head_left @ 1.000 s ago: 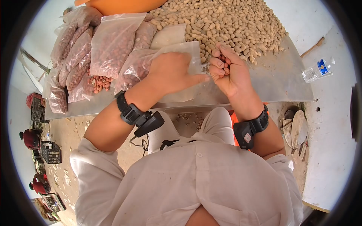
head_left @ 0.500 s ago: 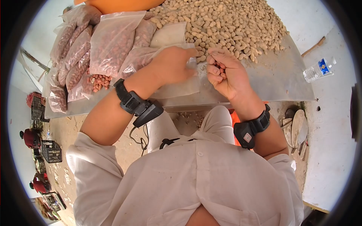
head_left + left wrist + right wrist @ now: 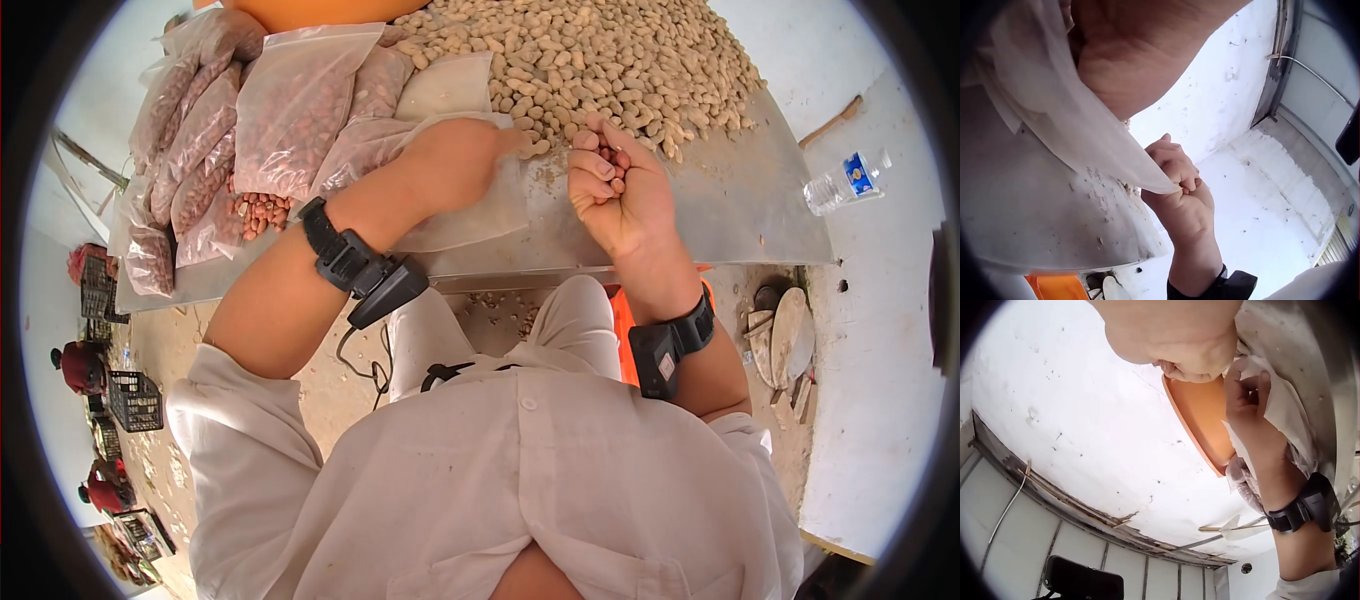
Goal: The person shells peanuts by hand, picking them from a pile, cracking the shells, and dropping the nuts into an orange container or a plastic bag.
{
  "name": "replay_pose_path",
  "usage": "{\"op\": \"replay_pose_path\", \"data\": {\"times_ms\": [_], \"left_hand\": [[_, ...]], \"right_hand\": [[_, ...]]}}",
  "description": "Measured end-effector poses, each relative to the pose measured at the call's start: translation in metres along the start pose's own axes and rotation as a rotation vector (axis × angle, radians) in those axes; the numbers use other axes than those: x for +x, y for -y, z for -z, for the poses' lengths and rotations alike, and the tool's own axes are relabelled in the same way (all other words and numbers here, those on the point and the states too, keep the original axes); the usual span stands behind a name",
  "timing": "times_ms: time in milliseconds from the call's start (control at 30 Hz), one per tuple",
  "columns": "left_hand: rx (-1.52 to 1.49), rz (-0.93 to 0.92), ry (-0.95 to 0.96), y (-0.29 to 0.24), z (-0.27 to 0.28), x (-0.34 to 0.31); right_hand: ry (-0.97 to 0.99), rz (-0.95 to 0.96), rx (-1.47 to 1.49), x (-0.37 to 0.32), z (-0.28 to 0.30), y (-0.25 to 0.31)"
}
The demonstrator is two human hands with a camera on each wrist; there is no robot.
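Note:
My right hand [image 3: 625, 195] curls its fingers round several red-skinned peanut kernels [image 3: 615, 160], palm up, just in front of the heap of unshelled peanuts [image 3: 610, 60]. My left hand [image 3: 455, 165] lies over the mouth of a clear plastic bag [image 3: 480, 215] that holds more kernels at its far left. In the right wrist view, the thumb and a finger of the left hand [image 3: 1247, 394] stand apart, with the bag's thin film [image 3: 1288, 406] beside them. The film [image 3: 1110, 140] hangs slanting below my palm in the left wrist view, overlapping the right hand [image 3: 1175, 172].
Filled bags of kernels [image 3: 295, 110] crowd the left of the metal table [image 3: 740, 220]. Loose kernels [image 3: 262, 212] lie among them. An orange basin [image 3: 320, 12] stands at the back. A plastic bottle [image 3: 845, 183] is at the right, and black crates [image 3: 135, 400] are on the floor at left.
My left thumb, stretched out rightward a second ago, is tucked out of sight in the head view. The right hand moved slightly left, then back right, keeping the kernels.

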State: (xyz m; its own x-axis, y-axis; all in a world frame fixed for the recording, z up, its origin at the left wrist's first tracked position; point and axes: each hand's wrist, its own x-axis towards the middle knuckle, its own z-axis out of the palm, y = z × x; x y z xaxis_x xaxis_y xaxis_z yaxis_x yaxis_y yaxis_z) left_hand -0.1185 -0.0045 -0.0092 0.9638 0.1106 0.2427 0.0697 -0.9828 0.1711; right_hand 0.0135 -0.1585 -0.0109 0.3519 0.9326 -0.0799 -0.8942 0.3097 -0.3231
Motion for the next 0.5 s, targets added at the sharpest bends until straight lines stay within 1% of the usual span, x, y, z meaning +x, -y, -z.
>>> {"op": "replay_pose_path", "data": {"times_ms": [167, 267, 367, 467, 500], "left_hand": [[0.082, 0.022, -0.003, 0.003, -0.004, 0.004], [0.094, 0.119, 0.156, -0.008, 0.008, 0.011], [0.135, 0.134, 0.174, -0.013, 0.014, 0.019], [0.247, 0.187, 0.315, -0.024, 0.029, 0.028], [0.232, 0.164, 0.311, -0.023, 0.029, 0.028]], "right_hand": [[-0.017, 0.025, -0.034, -0.002, -0.005, -0.001], [-0.052, 0.061, -0.074, -0.007, -0.009, -0.005], [-0.057, 0.054, -0.076, -0.008, -0.009, -0.004], [-0.031, 0.036, -0.074, -0.007, -0.003, -0.003], [-0.021, 0.026, -0.083, -0.006, -0.001, -0.002]]}}
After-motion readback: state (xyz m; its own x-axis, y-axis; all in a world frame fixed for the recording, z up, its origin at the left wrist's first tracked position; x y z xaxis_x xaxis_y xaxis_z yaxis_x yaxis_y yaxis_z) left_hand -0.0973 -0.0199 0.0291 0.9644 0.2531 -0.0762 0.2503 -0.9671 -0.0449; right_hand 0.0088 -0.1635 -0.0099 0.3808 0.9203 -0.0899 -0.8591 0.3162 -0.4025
